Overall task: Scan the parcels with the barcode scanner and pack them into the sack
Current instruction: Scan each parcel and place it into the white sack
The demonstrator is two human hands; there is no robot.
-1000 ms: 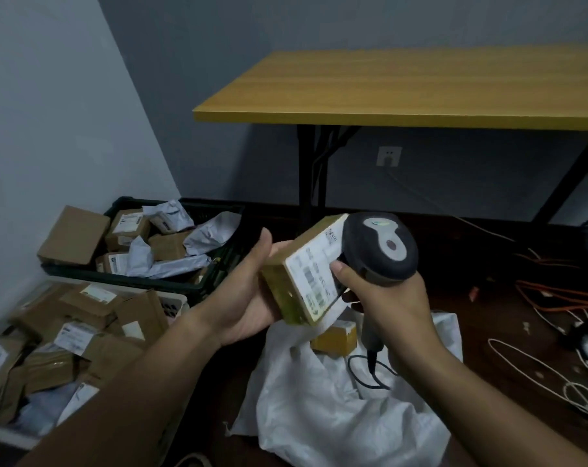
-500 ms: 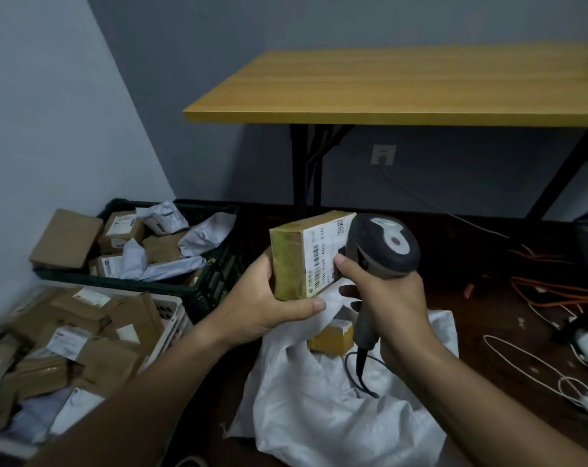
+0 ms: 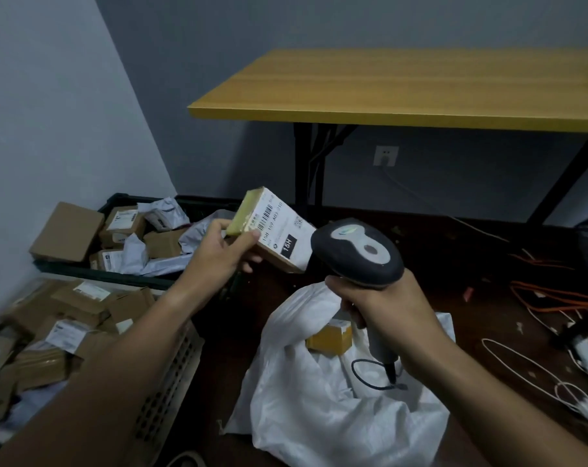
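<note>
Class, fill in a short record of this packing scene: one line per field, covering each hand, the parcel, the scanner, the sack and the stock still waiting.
left hand: left hand grips the parcel by its near end
parcel: tilted, label with barcode facing up
right hand: right hand grips the scanner handle
scanner: head beside the label's right edge, cable trailing down
sack: white sack open on the floor, a yellow box inside
stock: parcels in a black crate and a white crate

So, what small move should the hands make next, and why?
Probably lower the yellow-taped cardboard parcel into the open white woven sack. The left hand holds it, label up, beside the black handheld barcode scanner in the right hand, so scanning seems done.
</note>
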